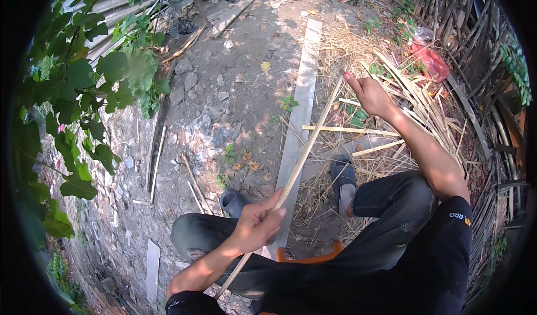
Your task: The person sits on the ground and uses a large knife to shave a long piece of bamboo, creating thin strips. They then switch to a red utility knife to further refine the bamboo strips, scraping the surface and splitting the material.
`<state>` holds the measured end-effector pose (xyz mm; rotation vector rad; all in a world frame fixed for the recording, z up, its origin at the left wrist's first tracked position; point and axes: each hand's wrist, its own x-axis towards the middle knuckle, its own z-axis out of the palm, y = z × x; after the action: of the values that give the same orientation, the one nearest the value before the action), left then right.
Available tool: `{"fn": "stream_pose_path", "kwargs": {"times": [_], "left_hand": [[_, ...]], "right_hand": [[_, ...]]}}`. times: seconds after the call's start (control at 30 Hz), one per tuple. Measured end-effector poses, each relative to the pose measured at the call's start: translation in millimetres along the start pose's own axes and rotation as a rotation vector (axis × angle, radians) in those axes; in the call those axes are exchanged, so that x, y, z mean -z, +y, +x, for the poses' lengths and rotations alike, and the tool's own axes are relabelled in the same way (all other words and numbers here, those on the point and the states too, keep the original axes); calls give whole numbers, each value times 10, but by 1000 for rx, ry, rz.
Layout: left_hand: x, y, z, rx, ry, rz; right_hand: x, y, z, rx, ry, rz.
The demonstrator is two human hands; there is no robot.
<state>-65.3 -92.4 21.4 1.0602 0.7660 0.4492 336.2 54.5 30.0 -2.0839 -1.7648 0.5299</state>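
Observation:
A long, pale bamboo strip (305, 154) slants across my lap, from low by my left arm up toward my right hand. My left hand (257, 224) is closed around its lower part, above my left knee. Farther out, my right hand (373, 95) is closed with its thumb stretched along the strip's far end. What lies inside the right fingers is hidden; a small dark tip shows beside the thumb. Below the right forearm, more split strips (414, 94) lie in a loose pile on straw-like shavings (349, 43).
A grey plank (305, 85) runs away between my feet. An orange stool edge (310, 257) shows beneath me. A red plastic bag (430, 61) lies near a stick fence (447, 13) at right. Leafy vines (84, 85) hang at left over rubble; a few sticks (158, 164) lie there.

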Motion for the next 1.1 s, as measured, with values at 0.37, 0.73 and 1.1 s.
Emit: {"fn": "stream_pose_path", "kwargs": {"times": [0.37, 0.73, 1.1], "left_hand": [[79, -58, 100, -74, 145, -37], [57, -59, 190, -82, 195, -160], [42, -27, 185, -103, 139, -155]], "right_hand": [[51, -395, -625, 349, 107, 249], [274, -540, -733, 147, -111, 829], [298, -564, -762, 125, -182, 858]]}}
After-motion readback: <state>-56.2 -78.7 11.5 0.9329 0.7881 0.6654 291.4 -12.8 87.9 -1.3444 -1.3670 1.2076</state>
